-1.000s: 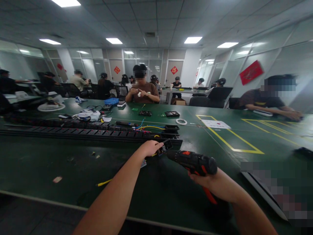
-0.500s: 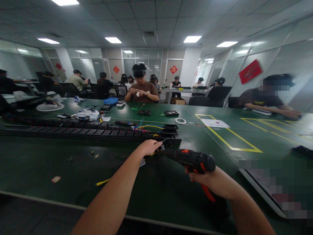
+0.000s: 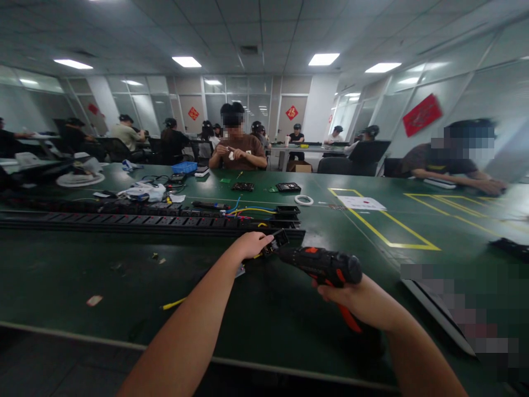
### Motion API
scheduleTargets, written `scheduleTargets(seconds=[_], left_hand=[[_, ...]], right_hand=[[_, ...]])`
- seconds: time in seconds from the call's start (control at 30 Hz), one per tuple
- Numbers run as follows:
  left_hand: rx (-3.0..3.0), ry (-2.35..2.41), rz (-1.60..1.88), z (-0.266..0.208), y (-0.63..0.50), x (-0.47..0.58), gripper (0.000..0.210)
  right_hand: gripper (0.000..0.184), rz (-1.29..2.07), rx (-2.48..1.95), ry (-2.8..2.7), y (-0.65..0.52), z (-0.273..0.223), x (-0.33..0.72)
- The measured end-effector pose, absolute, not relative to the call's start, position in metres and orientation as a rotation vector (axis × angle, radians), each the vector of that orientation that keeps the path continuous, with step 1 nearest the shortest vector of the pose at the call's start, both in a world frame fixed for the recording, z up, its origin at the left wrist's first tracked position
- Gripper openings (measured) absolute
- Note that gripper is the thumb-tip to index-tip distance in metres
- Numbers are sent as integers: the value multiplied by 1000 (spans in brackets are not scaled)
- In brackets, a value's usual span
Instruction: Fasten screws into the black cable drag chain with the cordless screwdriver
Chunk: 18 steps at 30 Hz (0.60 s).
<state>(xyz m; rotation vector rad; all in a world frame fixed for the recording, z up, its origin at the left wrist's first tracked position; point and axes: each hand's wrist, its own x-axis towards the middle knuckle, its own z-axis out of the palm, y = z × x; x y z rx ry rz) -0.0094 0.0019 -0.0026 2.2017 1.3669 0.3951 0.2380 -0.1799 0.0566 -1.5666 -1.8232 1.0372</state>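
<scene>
My left hand (image 3: 250, 244) is closed on a small black plastic housing (image 3: 281, 238) with an open frame at its far end. My right hand (image 3: 341, 295) grips a black and orange cordless drill (image 3: 318, 264) by its handle, and the drill points left. Its tip is right at the housing; whether it touches cannot be made out. Below my left hand a small grey piece (image 3: 240, 271) partly shows, and a yellow cable (image 3: 173, 304) comes out from behind my left forearm.
Long black power strips (image 3: 136, 221) lie across the green table (image 3: 256, 342), with coloured wires (image 3: 252, 210) at their right end. Beyond are a white tape roll (image 3: 303, 200), black housings (image 3: 288, 187) and a blue basket (image 3: 184, 167). A co-worker (image 3: 237, 146) sits opposite; another is at right.
The whole view has shifted slightly, with the scene a little higher in the picture. Both hands keep their hold on the housing and the drill, almost in the same place.
</scene>
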Motion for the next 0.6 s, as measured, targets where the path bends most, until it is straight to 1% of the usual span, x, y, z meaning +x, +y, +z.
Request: scheduleTargets(seconds=[0.2, 0.6], left_hand=[[2206, 1372, 399, -3, 2, -10, 60], [2204, 1373, 388, -1, 1, -9, 59]], right_hand=[[24, 995, -1583, -1832, -179, 57, 236], [24, 990, -1560, -1837, -179, 58, 238]])
